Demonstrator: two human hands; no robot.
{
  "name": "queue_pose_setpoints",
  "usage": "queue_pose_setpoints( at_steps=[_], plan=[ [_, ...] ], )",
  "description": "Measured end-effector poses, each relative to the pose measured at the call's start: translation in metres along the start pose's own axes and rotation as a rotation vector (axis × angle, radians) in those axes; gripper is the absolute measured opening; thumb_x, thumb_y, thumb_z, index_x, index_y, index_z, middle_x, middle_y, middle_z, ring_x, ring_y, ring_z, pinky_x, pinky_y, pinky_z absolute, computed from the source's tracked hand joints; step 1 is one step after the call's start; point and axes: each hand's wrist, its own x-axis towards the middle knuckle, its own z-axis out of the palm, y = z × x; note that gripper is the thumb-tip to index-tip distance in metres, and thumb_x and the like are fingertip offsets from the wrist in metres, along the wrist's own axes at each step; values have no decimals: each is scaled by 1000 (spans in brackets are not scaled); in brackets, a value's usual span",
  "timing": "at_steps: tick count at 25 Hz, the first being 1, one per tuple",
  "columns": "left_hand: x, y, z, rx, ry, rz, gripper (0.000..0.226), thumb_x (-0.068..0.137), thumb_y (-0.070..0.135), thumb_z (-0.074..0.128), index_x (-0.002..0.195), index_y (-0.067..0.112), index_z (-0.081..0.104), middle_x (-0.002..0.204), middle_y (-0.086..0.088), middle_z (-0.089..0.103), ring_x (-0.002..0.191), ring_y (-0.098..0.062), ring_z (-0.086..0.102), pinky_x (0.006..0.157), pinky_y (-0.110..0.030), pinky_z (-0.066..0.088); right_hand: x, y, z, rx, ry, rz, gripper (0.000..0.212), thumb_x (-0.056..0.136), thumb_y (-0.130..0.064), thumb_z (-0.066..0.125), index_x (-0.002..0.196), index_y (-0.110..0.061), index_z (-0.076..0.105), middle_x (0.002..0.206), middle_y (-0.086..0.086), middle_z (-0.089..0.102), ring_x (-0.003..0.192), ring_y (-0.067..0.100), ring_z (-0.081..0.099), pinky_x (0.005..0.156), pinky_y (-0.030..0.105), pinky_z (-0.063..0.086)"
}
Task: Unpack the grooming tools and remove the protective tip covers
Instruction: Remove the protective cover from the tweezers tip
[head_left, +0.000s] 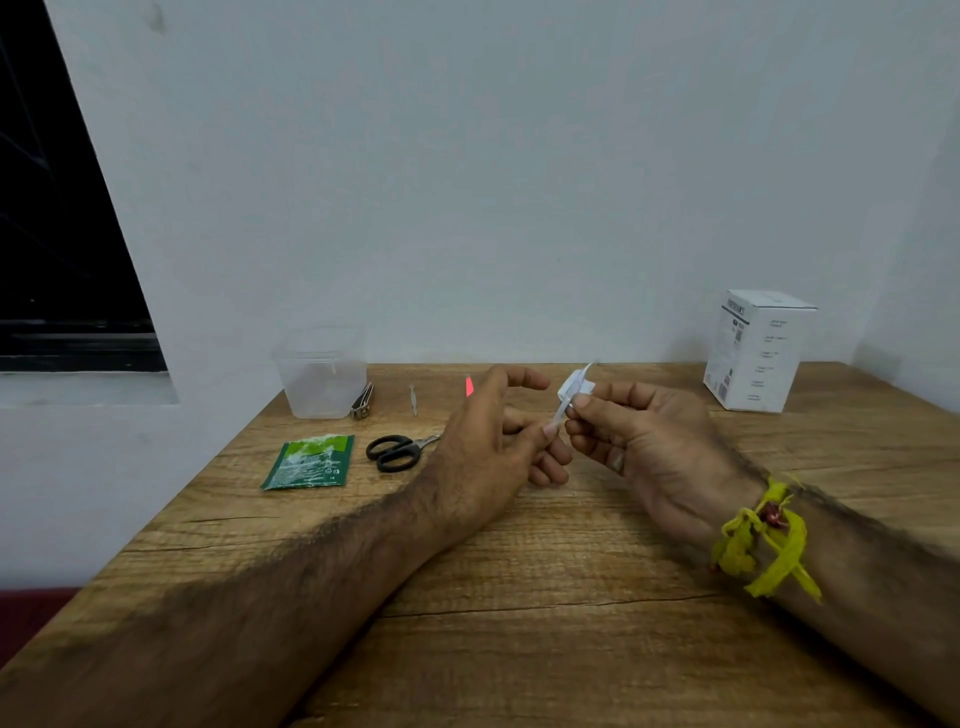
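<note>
My right hand (634, 441) pinches a thin pale tool (558, 415) whose upper end sits in a small white wrapper (575, 387), held above the wooden table (519, 597). My left hand (493, 431) is beside it, fingers loosely spread, with a fingertip touching the tool's lower end. On the table to the left lie black-handled scissors (393, 451), a small metal tweezer-like tool (413, 399), a nail clipper (362, 402) and a green packet (309, 462). A red-pink strip (469, 387) shows just behind my left hand.
A clear plastic container (321, 382) stands at the back left against the wall. A white cardboard box (756, 351) stands at the back right. A yellow thread band is tied round my right wrist. The table's left edge runs diagonally beside my left forearm.
</note>
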Motion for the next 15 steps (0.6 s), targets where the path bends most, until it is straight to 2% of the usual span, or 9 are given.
queue_pose_setpoints(
  at_steps=[2,7,11,15],
  plan=[
    [0,1,0,-11,-1,-7,32,99,0,57,125,16,49,79,-12,76,63,-22,73,58,-26,58,2,0,-3,-5,-19,8,16,83,2,72,97,6,67,77,14,71,64,18,67,62,25,59],
    [-2,4,-1,-29,-11,-16,33,100,1,57,129,13,47,79,-14,74,64,-26,70,58,-29,58,3,5,-5,-167,-68,2,9,82,-2,74,90,3,73,80,17,73,72,22,69,73,33,60],
    [-2,5,-1,-1,-15,-20,33,100,0,57,129,13,46,80,-18,73,62,-26,68,56,-28,58,5,1,-8,-228,-44,7,5,80,-4,77,84,0,75,75,13,73,70,19,69,64,28,58],
    [-3,5,1,48,-2,-6,29,99,2,58,125,12,49,78,-16,73,59,-22,68,53,-24,55,4,1,-6,-307,-39,7,5,81,-5,78,82,-1,75,72,14,72,69,21,68,63,29,56]
  ],
)
